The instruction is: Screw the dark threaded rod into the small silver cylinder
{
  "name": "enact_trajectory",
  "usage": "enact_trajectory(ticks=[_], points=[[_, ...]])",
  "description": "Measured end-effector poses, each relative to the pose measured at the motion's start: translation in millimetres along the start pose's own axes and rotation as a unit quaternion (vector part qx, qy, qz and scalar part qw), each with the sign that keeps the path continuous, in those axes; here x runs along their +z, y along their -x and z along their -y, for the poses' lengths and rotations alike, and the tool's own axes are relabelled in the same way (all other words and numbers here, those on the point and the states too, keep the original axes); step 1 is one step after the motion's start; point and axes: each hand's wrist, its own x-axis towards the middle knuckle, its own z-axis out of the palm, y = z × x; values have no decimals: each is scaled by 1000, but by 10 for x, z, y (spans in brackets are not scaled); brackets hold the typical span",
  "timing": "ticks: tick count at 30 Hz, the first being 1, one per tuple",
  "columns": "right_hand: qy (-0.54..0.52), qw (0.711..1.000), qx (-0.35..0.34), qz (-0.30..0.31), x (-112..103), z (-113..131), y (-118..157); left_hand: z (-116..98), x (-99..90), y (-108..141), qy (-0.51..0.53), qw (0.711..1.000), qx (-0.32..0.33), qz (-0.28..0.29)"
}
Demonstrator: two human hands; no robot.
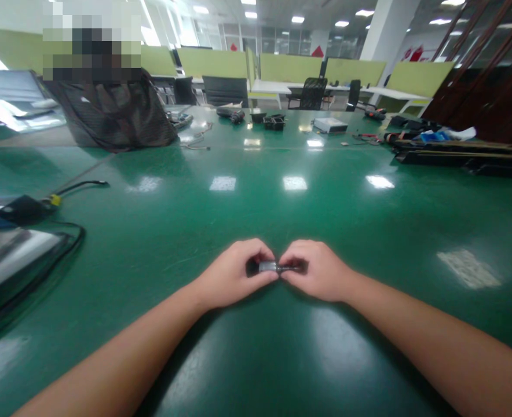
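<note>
A small slim object [267, 266] lies level between my fingertips at the middle of the green table. Its left part is a pale grey, shiny cylinder, while a thin dark shaft extends to the right; I cannot make out its exact kind. Thumb and fingers of my left hand [234, 272] are closed around the pale part in a pinch. My right hand [321, 269] pinches the object near the joint with the shaft, its fingertips touching or almost touching those of the left. The palms partly hide both ends.
The green tabletop [186, 214] reflects the ceiling lights. At the left lie a flat device [17, 260] and a black cable [76, 243]. A dark bag [117, 113] stands at the far left; a white box [331, 125] and black bars [460, 156] sit farther back.
</note>
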Motion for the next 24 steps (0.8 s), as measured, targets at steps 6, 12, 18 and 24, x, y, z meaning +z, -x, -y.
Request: enact_trajectory(ticks=[6, 12, 18, 24], points=[[14, 1000, -13, 14, 0, 21, -6, -2, 4, 1, -27, 1000, 4, 4], [26, 1000, -10, 14, 8, 5, -3, 13, 1, 2, -27, 1000, 2, 5], [22, 999, -23, 14, 2, 2, -1, 2, -10, -2, -22, 1000, 2, 9], [13, 1000, -17, 19, -17, 19, -1, -13, -16, -5, -17, 1000, -4, 5]])
